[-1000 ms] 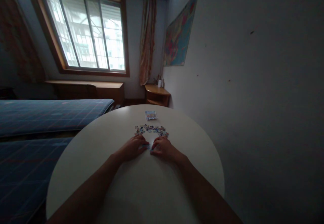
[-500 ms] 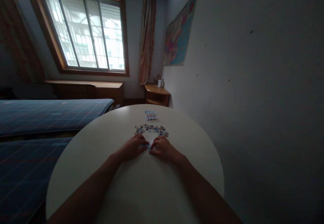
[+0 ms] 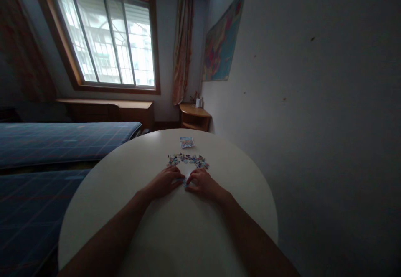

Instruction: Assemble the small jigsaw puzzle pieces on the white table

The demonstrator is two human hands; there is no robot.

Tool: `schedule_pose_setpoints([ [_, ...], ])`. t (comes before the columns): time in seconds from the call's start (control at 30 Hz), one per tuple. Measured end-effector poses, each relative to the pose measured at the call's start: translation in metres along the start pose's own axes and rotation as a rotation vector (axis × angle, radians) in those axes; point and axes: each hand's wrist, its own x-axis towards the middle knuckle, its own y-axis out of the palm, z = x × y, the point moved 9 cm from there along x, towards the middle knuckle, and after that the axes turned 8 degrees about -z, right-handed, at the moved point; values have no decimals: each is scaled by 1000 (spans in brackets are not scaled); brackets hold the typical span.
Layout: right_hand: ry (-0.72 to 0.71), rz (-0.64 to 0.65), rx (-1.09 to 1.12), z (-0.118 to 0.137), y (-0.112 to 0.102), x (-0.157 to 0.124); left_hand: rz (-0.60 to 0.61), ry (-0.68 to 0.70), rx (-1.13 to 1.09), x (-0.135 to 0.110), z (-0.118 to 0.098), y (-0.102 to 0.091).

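Note:
Small bluish jigsaw pieces (image 3: 185,182) lie on the round white table (image 3: 184,235), between the fingertips of both hands. My left hand (image 3: 167,180) pinches them from the left, its thumb and fingers closed at their edge. From the right, my right hand (image 3: 201,183) grips them between thumb and bent forefinger. Fingers cover most of these pieces, so their number and joins are hidden. Just beyond the hands, loose multicoloured jigsaw pieces (image 3: 188,158) spread in an arc. Farther back lies a small printed packet (image 3: 187,142).
To the left stand beds with blue plaid mattresses (image 3: 62,143). A wooden desk (image 3: 125,105) runs under the window, and a corner shelf (image 3: 194,110) stands behind the table. The bare wall (image 3: 297,143) rises close on the right.
Both hands stay almost still around the bluish pieces. The whole view has shifted very slightly; the loose pieces and the packet keep their places.

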Motion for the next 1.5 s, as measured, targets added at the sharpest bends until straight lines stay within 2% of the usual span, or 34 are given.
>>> schedule_pose_setpoints([
  [0.53, -9, 3, -23, -2, 3, 1, -7, -2, -36, 0, 1, 1],
  [1.07, 39, -21, -7, -18, 1, 1, -8, 2, -53, 2, 7, 5],
  [1.5, 46, -42, -28, -10, -1, 3, 8, 15, -38, 2, -1, 3],
])
